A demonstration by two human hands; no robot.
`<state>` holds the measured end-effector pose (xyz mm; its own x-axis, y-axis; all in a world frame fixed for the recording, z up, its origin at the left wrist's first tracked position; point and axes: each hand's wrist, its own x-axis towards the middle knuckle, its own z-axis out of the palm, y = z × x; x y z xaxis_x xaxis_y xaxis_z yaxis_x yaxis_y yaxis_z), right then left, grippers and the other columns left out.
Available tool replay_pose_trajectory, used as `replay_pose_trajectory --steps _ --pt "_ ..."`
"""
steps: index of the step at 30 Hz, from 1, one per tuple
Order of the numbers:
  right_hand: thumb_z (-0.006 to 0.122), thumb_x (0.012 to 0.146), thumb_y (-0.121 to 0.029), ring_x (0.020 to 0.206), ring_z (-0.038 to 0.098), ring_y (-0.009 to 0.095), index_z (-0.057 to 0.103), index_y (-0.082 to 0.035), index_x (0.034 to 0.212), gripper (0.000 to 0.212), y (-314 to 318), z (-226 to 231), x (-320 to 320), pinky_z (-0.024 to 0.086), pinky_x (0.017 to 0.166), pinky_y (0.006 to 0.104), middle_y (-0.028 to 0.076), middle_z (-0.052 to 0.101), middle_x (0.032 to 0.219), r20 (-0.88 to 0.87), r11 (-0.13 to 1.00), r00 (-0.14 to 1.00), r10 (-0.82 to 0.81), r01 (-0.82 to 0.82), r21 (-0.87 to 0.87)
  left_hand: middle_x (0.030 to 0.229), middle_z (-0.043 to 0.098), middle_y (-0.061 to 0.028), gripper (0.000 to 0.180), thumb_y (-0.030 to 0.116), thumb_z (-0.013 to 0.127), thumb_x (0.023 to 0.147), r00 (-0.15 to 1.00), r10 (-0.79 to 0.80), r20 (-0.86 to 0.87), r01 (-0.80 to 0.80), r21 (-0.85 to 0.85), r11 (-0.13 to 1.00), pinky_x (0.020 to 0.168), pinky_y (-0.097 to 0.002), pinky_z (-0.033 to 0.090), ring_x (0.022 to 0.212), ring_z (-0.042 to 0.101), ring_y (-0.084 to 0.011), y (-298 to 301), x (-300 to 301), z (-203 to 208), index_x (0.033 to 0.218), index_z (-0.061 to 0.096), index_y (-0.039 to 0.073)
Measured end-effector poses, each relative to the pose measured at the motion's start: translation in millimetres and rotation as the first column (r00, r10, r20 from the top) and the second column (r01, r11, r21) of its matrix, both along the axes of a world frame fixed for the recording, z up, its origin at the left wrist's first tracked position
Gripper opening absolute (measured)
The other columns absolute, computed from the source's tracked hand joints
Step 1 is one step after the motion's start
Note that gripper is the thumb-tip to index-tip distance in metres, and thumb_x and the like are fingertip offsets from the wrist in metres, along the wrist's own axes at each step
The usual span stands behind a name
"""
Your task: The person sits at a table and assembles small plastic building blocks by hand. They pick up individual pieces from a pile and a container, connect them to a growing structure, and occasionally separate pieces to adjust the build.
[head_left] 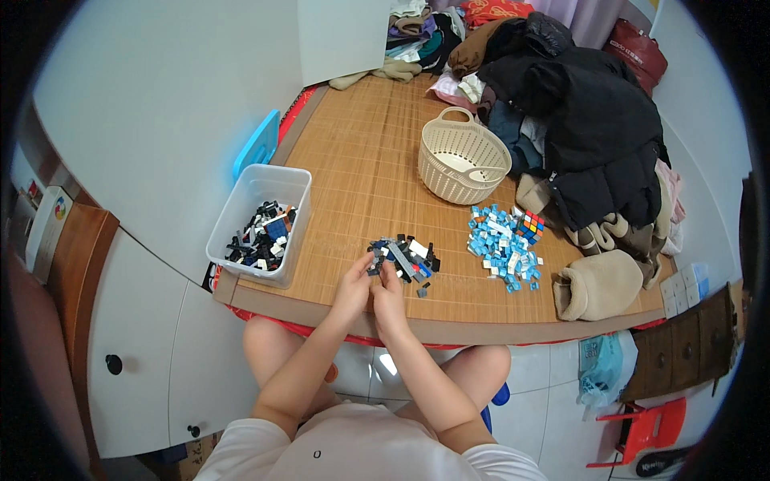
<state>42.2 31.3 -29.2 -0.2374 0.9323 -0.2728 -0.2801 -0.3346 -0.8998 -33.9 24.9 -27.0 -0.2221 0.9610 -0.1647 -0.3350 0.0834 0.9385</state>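
Note:
My left hand [351, 287] and my right hand [389, 301] are close together at the near edge of a bamboo mat. The fingers of both are bent and closed near their tips; whatever they hold is too small to make out. Just beyond the fingertips lies a small pile of toy building bricks [411, 258], mostly black and grey with some white and a little blue. Dark pieces show right by my left fingertips. To the left, a clear plastic bin [298, 232] contains many more black, white and blue bricks.
Blue and white tiles [504, 247] lie heaped at right beside a puzzle cube [530, 227]. Behind them stands a beige basket [464, 164]. A black jacket [601, 120] and other clothes cover the far right. A blue lid [257, 144] leans against the white cabinet.

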Motion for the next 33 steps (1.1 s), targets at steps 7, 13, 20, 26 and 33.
replay_pose_trajectory --steps 7,13,20,26,33 --pt "0.038 0.078 0.006 0.134 0.02 0.025 0.02 0.003 0.138 0.063 -8.0 -6.3 -6.1 0.019 0.107 0.0331 0.018 0.022 0.144 0.032 0.994 0.998 -0.045 0.041 0.101 0.137 0.037 -0.0135 0.051 -0.003 0.036 0.082 0.99 0.037 0.139 -0.04 0.015 0.999 0.104 -0.0291 0.027 0.13 0.03 -0.0201 -7.0 -3.5 -10.3 0.132 0.034 -0.005" --pt "0.041 0.078 0.002 0.132 0.023 0.028 0.025 0.005 0.135 0.059 -3.7 -18.9 -4.5 0.02 0.107 0.0343 0.02 0.026 0.141 0.184 0.977 0.982 -0.042 0.003 0.212 0.138 0.035 -0.0144 0.051 -0.002 0.038 0.082 0.99 0.035 0.137 -0.037 0.011 0.999 0.104 -0.0292 0.027 0.131 0.028 -0.0211 -10.9 -7.5 -8.8 0.133 0.033 -0.004" --pt "0.046 0.077 -0.003 0.128 0.029 0.032 0.035 0.005 0.131 0.055 18.6 -38.3 -4.4 0.024 0.105 0.0367 0.023 0.034 0.135 0.413 0.951 0.91 -0.025 -0.106 0.291 0.138 0.035 -0.017 0.05 -0.002 0.037 0.083 0.992 0.02 0.123 -0.021 0.003 1.0 0.105 -0.0314 0.027 0.131 0.029 -0.0217 -5.9 -5.0 -9.8 0.133 0.033 -0.004" --pt "0.047 0.076 -0.003 0.12 0.037 0.034 0.045 0.002 0.124 0.048 21.6 -28.0 2.0 0.029 0.101 0.0385 0.022 0.041 0.128 0.518 0.934 0.855 0.001 -0.186 0.306 0.137 0.035 -0.0176 0.05 -0.002 0.036 0.083 0.981 0.055 0.187 -0.053 -0.014 0.998 0.104 -0.0308 0.027 0.129 0.031 -0.0227 -2.7 -4.2 -14.4 0.132 0.033 -0.005" --pt "0.042 0.079 0.003 0.114 0.041 0.031 0.045 0.001 0.124 0.045 6.5 -21.1 -1.2 0.033 0.098 0.0359 0.019 0.043 0.123 0.399 0.926 0.91 -0.117 -0.045 0.375 0.134 0.04 -0.0141 0.047 -0.002 0.038 0.084 0.946 0.131 0.295 -0.137 -0.001 0.991 0.099 -0.0261 0.032 0.128 0.034 -0.0187 -7.5 0.1 -8.4 0.131 0.036 -0.003"
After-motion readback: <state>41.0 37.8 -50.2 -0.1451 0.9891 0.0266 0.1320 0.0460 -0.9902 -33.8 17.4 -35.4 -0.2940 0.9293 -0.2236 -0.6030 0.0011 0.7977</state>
